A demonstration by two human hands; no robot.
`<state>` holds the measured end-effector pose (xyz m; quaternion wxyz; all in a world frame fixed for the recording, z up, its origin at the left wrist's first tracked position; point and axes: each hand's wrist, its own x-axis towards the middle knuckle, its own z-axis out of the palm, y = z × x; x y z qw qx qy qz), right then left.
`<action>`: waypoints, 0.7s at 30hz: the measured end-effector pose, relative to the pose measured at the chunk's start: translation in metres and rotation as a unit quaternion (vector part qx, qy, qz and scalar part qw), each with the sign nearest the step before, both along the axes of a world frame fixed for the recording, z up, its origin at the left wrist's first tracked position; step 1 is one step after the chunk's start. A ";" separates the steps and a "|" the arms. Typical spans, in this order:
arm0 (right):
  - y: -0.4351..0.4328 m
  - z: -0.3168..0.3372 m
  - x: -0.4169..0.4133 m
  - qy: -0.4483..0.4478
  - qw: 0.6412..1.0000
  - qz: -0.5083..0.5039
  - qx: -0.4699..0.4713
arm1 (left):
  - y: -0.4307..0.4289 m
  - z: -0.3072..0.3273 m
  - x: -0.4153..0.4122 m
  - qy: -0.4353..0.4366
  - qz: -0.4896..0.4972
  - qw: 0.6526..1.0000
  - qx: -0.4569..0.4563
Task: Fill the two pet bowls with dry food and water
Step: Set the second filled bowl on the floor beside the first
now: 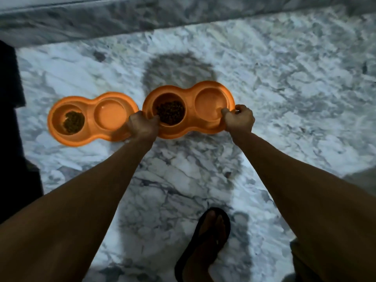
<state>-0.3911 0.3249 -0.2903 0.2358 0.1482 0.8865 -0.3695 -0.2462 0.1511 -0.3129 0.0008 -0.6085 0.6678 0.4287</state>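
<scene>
Two orange double pet bowls are over the marble floor. The left bowl (91, 132) lies on the floor, with dark dry food (73, 121) in its left cup and a pale liquid look in its right cup. I hold the right bowl (190, 92) by both ends. My left hand (142, 126) grips its left rim beside the cup of dry food (170, 112). My right hand (239, 119) grips its right rim by the other cup (210, 100); whether that cup holds water I cannot tell.
A grey marble step or ledge (142, 19) runs across the top. A dark object (12, 119) stands along the left edge. My foot in a black sandal (205, 243) is on the floor below the bowls.
</scene>
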 end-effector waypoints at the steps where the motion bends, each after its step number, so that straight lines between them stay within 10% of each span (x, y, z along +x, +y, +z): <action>1: 0.001 -0.014 0.001 -0.003 1.000 0.001 0.000 | 0.002 -0.015 0.001 0.010 0.002 1.000 0.010; 21: 0.008 -0.092 -0.002 -0.029 0.999 0.032 -0.001 | 0.007 -0.085 0.003 0.039 0.032 0.997 0.060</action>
